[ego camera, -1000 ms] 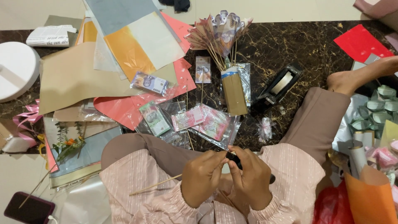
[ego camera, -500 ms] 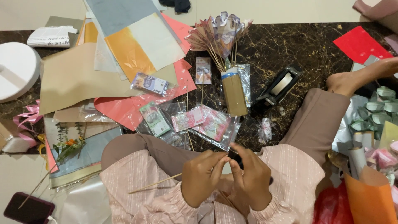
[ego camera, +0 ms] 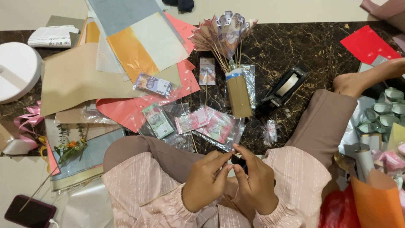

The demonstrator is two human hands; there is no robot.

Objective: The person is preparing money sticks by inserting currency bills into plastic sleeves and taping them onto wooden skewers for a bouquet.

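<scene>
A person sitting cross-legged on the floor is pinching a small black object (ego camera: 237, 159) between both hands, near the lap at the bottom centre. The left hand (ego camera: 206, 180) is curling half-closed, fingertips touching the object; the right hand (ego camera: 255, 183) is clasping it from the right. A thin wooden skewer (ego camera: 162, 197) is lying across the left sleeve. Farther away, one money bouquet (ego camera: 225, 31) is standing in a tan paper sleeve (ego camera: 238, 96), one black tape dispenser (ego camera: 284, 88) is resting to its right, and four wrapped banknote bundles are lying left of centre.

Head-worn, steeply downward, seemingly close
</scene>
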